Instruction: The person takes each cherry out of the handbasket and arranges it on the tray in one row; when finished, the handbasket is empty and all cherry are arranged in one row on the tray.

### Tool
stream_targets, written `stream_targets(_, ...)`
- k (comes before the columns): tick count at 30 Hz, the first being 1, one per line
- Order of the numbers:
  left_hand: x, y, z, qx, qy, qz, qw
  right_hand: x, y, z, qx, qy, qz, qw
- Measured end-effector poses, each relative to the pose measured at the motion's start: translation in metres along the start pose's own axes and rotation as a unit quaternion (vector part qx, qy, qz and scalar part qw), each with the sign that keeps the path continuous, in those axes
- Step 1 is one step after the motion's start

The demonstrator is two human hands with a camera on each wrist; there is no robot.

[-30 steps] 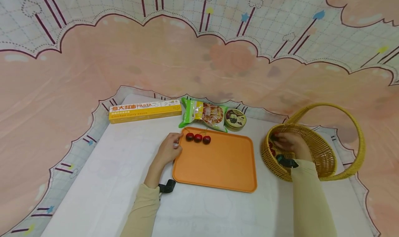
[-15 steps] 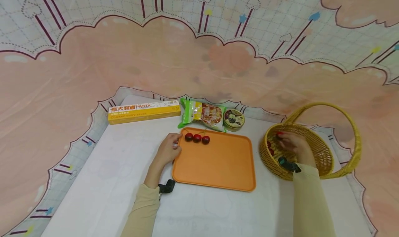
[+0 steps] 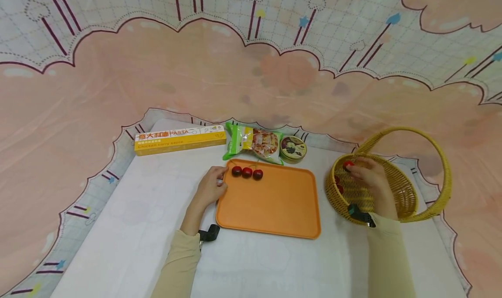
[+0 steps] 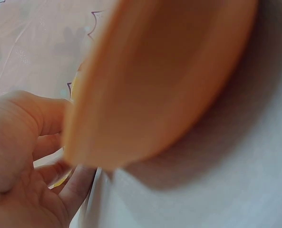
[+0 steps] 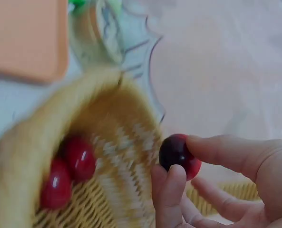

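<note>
A white table (image 3: 274,267) is backed by a printed cloth (image 3: 176,80). In its middle an orange tray (image 3: 270,206) is laid flat, and to the right of it a wicker basket (image 3: 333,202) is placed, its handle raised. Beyond the tray a pasta box (image 3: 180,141) is set at far left, followed rightward by a snack bag (image 3: 255,143) and a round tin (image 3: 293,148).

The tray's left rim is touched by the bent fingers of the left hand (image 3: 211,186); whether the rim is pinched or merely steadied cannot be told. By the right hand (image 3: 370,176), over the far left part of the basket, a single cherry (image 5: 179,154) is pinched between thumb and fingertips. Two more cherries (image 5: 74,164) are seen inside, against the basket's left wall. Three stemmed cherries (image 3: 247,172) are lined up in the tray's far left corner.

The step in hand is judged to be the taking of a cherry from the basket. Next, it would probably need to be lifted clear of the rim, carried left and set gently at the row's right end.
</note>
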State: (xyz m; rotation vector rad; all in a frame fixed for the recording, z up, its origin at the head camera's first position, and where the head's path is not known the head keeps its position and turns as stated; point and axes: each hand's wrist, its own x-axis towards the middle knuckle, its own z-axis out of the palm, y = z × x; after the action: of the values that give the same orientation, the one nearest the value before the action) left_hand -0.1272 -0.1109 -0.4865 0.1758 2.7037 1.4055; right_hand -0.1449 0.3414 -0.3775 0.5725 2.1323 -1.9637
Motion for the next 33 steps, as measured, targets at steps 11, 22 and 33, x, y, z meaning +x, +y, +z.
stream_targets(11,-0.001,0.0,-0.001,0.001,0.015,0.013,0.9998,-0.003,-0.009,0.074,-0.144,-0.036,-0.09,0.9849)
stream_targets(22,-0.002,-0.001,-0.002,0.004,-0.001,-0.008,1.0,0.007,0.031,0.155,-0.203,-0.083,-0.103,0.9701)
stream_targets(33,-0.001,0.001,0.0,-0.003,0.0,-0.008,1.0,0.017,0.055,0.192,-0.241,-0.1,-0.149,0.9538)
